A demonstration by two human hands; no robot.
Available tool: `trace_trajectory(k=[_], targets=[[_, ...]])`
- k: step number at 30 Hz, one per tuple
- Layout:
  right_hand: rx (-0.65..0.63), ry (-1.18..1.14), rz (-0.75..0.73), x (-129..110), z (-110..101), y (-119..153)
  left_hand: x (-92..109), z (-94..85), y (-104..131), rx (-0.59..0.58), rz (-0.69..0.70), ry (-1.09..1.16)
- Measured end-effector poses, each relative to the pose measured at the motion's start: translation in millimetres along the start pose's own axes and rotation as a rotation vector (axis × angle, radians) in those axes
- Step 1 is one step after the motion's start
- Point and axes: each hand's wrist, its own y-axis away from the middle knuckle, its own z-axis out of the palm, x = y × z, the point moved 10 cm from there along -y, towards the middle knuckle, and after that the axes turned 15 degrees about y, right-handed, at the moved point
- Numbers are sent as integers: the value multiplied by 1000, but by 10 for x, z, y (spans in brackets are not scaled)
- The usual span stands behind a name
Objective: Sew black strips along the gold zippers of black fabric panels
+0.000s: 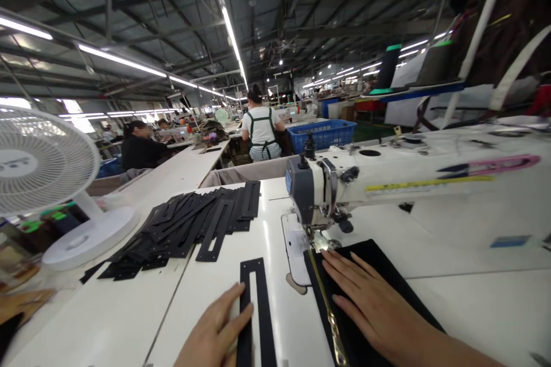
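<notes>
While the left hand [215,332], its pinch indeterminable, touches the slotted strip [263,312] left of the sewing machine [387,166], the right hand [370,304], grip spread flat, should keep the panel [355,344] in front of the machine smooth, its zipper [326,301] straight.

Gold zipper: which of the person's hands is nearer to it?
Right. The right hand rests on the black fabric just right of the gold zipper; the left hand is farther off, left of it, at the slotted black strip.
</notes>
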Motion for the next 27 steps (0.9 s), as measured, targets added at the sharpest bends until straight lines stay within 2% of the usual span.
trace_trajectory(k=[4, 6, 8, 10, 12, 13, 17, 19, 23, 27], targets=[[-42, 0, 28, -32, -33, 12, -157, -99, -191, 118, -56, 123], [-64, 1, 40, -39, -46, 14, -141, -125, -319, 166, -71, 190], [-63, -5, 52, -38, -70, 15, 61, -137, -480, 226, 7, 240], [-43, -13, 55, -37, -102, 15, 376, -69, -659, 246, 139, 246], [-22, -21, 46, -44, -131, 14, 644, 110, -839, 205, 227, 199], [-13, -22, 42, -47, -143, 14, 712, 221, -924, 174, 226, 167], [-9, -18, 35, -51, -167, 7, 723, 578, -1105, 46, 159, 84], [-14, -17, 40, -44, -166, 5, 701, 637, -1094, 15, 166, 61], [-18, -32, 43, -24, -150, 5, 708, 625, -1013, 10, 230, 18], [-58, -72, 89, 23, -109, -11, 655, 664, -998, -17, 206, 6]])
